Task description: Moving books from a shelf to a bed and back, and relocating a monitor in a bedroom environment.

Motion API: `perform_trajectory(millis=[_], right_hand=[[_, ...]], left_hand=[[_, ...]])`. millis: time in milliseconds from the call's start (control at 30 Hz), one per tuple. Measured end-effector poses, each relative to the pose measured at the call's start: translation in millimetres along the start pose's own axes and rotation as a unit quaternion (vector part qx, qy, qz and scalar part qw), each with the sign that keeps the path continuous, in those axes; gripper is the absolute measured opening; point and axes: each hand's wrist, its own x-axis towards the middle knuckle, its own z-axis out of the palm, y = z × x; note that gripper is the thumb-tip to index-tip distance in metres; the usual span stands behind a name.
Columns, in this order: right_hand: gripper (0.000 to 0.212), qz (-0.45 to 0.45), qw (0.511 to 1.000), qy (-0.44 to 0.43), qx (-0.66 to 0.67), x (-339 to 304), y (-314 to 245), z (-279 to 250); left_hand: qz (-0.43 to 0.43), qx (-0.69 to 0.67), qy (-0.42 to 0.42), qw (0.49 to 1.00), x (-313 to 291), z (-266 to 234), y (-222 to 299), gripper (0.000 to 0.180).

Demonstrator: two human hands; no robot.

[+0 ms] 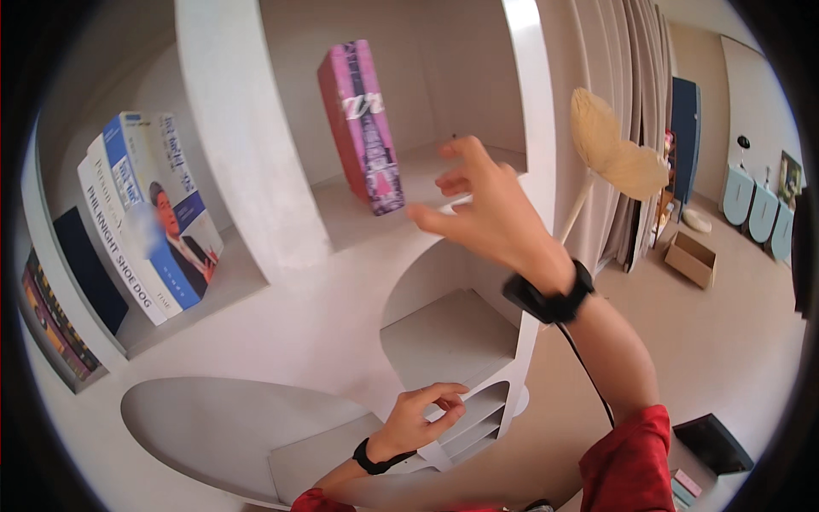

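Note:
A thick book [371, 128] with a pink and purple patterned spine and a reddish side stands slightly tilted in an upper compartment of the white shelf unit [256, 128]. My right hand [490, 205] is raised beside the lower right of that book. Its fingers are apart and bent, the thumb tip close to the book's bottom corner, with nothing held. Lower down, my left hand [418, 422] hovers in front of the shelf's lower openings. Its fingers are loosely curved, a gap shows between thumb and fingers, and it too is without any object. Both wrists wear black bands.
More books [158, 222], white and blue, stand in the left compartment, with darker books [60, 316] further left. At right, a beige leaf-shaped ornament [618, 149] rises next to the shelf, near curtains [610, 51]. A cardboard box [691, 258] sits on the floor beyond.

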Motion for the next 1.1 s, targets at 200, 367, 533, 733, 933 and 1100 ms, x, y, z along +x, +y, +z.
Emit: perform_trajectory(millis=[200,367,533,733,933,1100], right_hand=[[0.036,0.192,0.973,0.037,0.120,-198,50,-103],[0.030,0.548,0.827,0.114,0.056,-512,187,-122],[0.026,0.776,0.594,0.201,-0.075,-868,213,-119],[0.046,0.686,0.218,0.692,0.057,-989,139,-169],[0.072,0.642,0.184,0.744,0.012,-1026,121,-245],[0.077,0.679,0.145,0.719,-0.038,-1040,127,-249]], left_hand=[[-0.114,-0.028,-0.127,0.985,-22,84,-59,0.024],[-0.293,0.029,-0.252,0.922,-72,163,-159,0.023],[-0.296,0.126,-0.406,0.855,-143,187,-259,0.026],[-0.547,0.164,-0.478,0.668,-153,207,-269,0.030],[-0.594,0.224,-0.426,0.644,-119,259,-214,0.027],[-0.581,0.235,-0.443,0.641,-91,280,-209,0.030]])
